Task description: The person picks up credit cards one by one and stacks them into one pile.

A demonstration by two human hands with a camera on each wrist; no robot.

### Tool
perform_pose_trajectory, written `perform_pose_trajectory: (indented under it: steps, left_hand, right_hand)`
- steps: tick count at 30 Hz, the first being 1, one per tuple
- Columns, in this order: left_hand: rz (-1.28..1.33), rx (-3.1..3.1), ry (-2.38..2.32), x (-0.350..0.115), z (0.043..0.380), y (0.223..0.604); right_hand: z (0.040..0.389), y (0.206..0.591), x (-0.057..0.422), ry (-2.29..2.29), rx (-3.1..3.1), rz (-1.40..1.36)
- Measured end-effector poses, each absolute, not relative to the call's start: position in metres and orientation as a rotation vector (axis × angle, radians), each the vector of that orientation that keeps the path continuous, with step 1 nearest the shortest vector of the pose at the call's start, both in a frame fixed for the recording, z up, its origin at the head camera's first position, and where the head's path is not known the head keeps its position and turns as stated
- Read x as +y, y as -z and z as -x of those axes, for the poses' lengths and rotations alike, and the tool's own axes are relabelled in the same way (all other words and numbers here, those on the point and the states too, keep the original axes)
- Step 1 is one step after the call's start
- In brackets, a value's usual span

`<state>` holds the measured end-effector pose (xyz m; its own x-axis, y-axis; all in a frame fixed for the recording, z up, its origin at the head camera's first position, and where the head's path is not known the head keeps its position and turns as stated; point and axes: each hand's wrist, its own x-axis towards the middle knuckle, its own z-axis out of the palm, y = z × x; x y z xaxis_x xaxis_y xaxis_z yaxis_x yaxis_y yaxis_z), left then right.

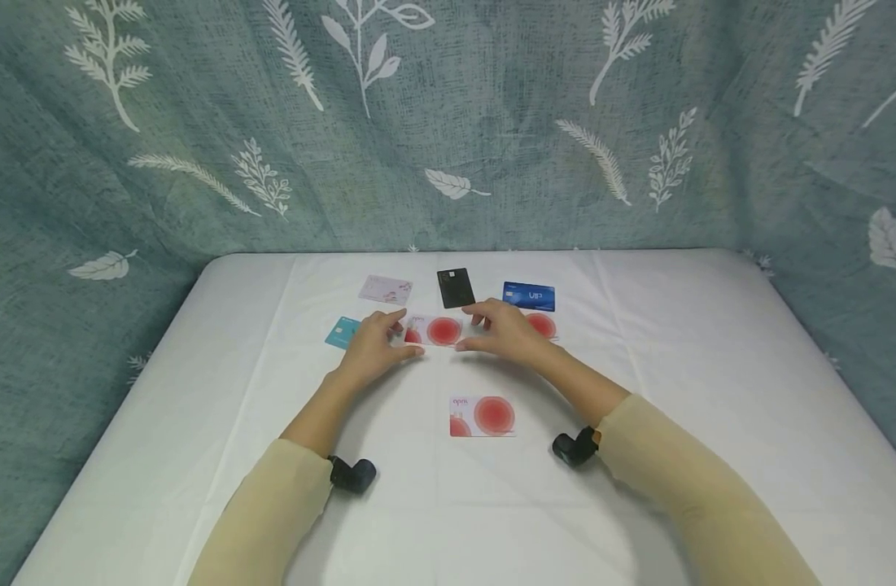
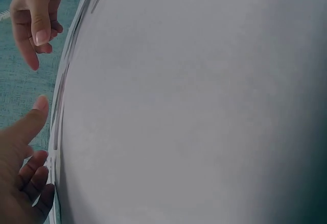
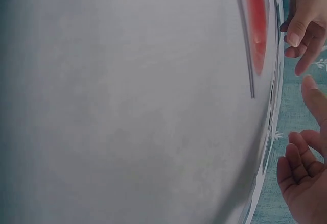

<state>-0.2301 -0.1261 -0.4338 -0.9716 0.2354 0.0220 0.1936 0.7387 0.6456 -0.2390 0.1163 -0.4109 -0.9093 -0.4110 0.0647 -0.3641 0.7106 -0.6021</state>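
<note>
A white card with red circles [image 1: 443,330] lies flat between the two hands in the head view. My left hand [image 1: 374,348] is at its left end, thumb and index finger spread and nothing gripped. Facing it from the right, my right hand [image 1: 509,332] has its thumb and index fingertip close to the card's right end. Both hands show relaxed fingers in the left wrist view, the left hand [image 2: 23,157] below. Partly behind the left hand is a teal card [image 1: 341,333]. The right hand partly covers another red-circle card [image 1: 541,325].
Along the back lie a pale pink card [image 1: 386,290], a black card [image 1: 456,288] and a blue VIP card [image 1: 529,296]. Nearer the front is a third red-circle card [image 1: 482,417]. A white cloth covers the table [image 1: 228,456]; a patterned green curtain [image 1: 491,122] hangs behind.
</note>
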Motion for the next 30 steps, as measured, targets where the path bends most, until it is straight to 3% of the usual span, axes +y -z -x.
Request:
perform_pose_trajectory:
  steps: [20,30]
  left_hand:
    - [-0.375,2.871,-0.784,-0.120,0.249,0.437]
    - [-0.450,2.831,-0.705,-0.120,0.255,0.432]
  right_hand:
    - [0.251,0.430,0.112,1.015,2.746,0.497]
    - [0.254,0.432,0.106,0.890,2.795,0.580]
